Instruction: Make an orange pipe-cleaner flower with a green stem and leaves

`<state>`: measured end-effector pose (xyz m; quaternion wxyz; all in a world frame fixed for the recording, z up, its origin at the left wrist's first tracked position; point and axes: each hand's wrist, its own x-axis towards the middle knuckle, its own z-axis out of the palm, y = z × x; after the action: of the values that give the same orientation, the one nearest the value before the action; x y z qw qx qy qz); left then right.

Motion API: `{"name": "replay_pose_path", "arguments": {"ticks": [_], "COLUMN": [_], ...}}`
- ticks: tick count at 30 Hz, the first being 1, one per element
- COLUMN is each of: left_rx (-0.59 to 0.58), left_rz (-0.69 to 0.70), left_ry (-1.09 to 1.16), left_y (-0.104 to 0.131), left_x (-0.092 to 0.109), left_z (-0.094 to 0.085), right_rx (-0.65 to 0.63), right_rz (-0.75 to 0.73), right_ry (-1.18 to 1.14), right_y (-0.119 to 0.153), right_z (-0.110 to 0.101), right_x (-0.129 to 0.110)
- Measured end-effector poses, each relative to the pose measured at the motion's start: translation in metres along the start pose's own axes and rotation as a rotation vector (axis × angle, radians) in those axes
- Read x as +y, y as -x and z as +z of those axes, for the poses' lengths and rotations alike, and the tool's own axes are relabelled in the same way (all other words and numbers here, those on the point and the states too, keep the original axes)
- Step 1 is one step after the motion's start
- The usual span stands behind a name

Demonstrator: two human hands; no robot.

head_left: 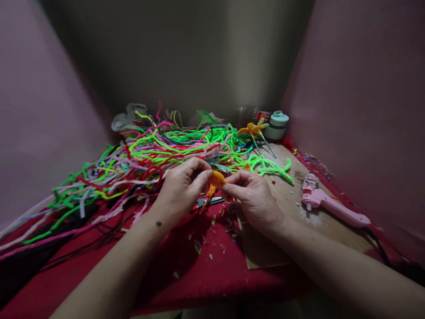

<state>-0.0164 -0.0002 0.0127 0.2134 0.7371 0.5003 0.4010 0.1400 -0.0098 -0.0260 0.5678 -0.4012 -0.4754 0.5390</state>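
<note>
Between my two hands is an orange pipe cleaner, bent into a rounded loop with a fuzzy end hanging below it. My left hand pinches its left side between thumb and forefinger. At its right side, the thumb and forefinger of my right hand are closed on it too. Scissors with a red handle lie on the cloth just under the hands, partly hidden by my left hand. A large heap of coloured pipe cleaners spreads behind and to the left.
A pink hot glue gun rests on a brown board at the right. Orange pipe-cleaner flowers stand near a pale green bottle at the back. Fuzz scraps litter the red cloth. Pink walls rise on both sides.
</note>
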Motion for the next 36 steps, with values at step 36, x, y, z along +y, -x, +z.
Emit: {"name": "replay_pose_path", "arguments": {"ticks": [36], "left_rx": [-0.052], "left_rz": [0.213], "left_ry": [-0.207], "left_y": [-0.03], "left_x": [0.009], "left_z": [-0.007], "right_rx": [0.041], "right_rz": [0.034], "right_ry": [-0.052], "right_y": [-0.012], "right_z": [0.007], "right_x": [-0.015]}}
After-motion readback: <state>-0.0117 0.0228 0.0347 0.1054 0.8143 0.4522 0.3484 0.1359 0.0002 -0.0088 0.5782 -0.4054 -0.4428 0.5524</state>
